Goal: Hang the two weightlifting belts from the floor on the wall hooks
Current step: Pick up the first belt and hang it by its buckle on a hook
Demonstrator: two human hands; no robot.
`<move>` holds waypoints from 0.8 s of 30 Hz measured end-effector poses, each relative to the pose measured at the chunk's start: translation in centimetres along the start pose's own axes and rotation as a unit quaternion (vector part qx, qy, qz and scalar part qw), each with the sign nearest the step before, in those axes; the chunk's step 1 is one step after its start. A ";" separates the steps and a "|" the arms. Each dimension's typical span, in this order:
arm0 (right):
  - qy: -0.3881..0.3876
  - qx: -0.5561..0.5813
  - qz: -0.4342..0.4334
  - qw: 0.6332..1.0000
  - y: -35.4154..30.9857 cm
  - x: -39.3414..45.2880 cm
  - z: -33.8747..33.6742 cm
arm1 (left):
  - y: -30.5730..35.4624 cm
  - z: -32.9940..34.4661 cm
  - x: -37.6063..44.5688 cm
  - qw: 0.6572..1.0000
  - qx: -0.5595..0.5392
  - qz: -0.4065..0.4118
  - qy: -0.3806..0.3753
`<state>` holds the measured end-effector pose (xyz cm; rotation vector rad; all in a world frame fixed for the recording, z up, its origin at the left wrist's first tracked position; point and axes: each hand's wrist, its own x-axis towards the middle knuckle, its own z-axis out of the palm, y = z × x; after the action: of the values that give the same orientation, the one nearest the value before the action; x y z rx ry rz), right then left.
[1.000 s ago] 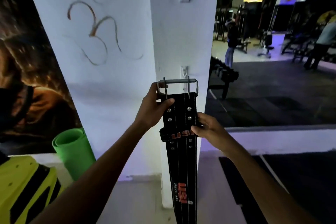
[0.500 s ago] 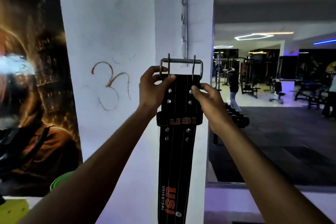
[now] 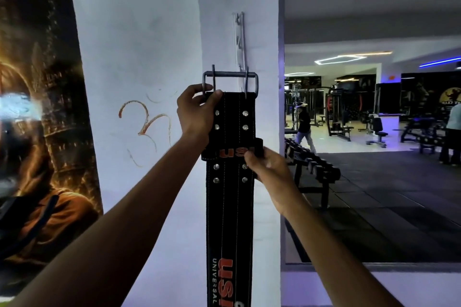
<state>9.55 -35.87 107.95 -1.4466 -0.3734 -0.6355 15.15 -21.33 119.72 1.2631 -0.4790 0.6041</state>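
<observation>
A black weightlifting belt (image 3: pixel 230 219) with red "USI" lettering hangs straight down in front of a white pillar. Its metal buckle (image 3: pixel 230 77) is at the top, level with the lowest prong of a vertical metal hook rack (image 3: pixel 240 40) fixed to the pillar. My left hand (image 3: pixel 197 113) grips the belt's upper left edge just under the buckle. My right hand (image 3: pixel 265 166) pinches the belt's right edge at the keeper loop. I cannot tell whether the buckle rests on a hook. The second belt is out of sight.
The white pillar (image 3: pixel 264 20) carries an orange painted symbol (image 3: pixel 147 122) on its left face. A dark poster (image 3: pixel 37 132) covers the wall at left. To the right a large mirror shows a dumbbell rack (image 3: pixel 311 164), gym machines and people.
I have raised the belt from low on the pillar up to the hook rack. My right hand has slid down from beside the buckle to the keeper loop.
</observation>
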 end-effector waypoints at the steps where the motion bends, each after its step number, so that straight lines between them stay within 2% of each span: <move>1: 0.002 -0.010 0.001 1.000 0.8 -0.6 0.0 | 0.0 -0.1 0.2 1.000 -0.011 -0.008 0.008; 6: 0.016 -0.051 0.041 0.998 5.8 -3.7 0.1 | 0.2 -0.2 0.6 0.999 -0.030 -0.019 0.018; 10: -0.071 -0.148 0.152 0.975 11.0 -8.4 -1.0 | 0.2 -0.4 0.8 0.999 -0.034 -0.029 0.023; 13: -0.123 -0.180 0.171 0.961 10.3 -8.3 -1.8 | -0.1 -0.5 0.8 0.999 -0.032 -0.034 0.006; 16: -0.055 -0.099 0.108 0.988 5.5 -4.4 -1.7 | -0.4 0.0 0.6 0.999 -0.027 -0.042 -0.012; 19: -0.012 -0.054 0.055 0.997 2.6 -2.6 -1.2 | -0.2 0.8 0.3 0.999 -0.025 -0.040 -0.026; 21: 0.005 -0.048 0.081 0.996 4.7 -4.1 -1.1 | 0.2 1.2 0.3 0.999 -0.030 -0.034 -0.024; 24: -0.010 -0.108 0.168 0.980 10.9 -10.2 -1.2 | 0.7 1.1 0.7 0.999 -0.039 -0.030 -0.011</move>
<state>8.01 -35.21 93.10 -1.6766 -0.0703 -0.3948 15.24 -22.18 120.94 1.2069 -0.4778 0.5175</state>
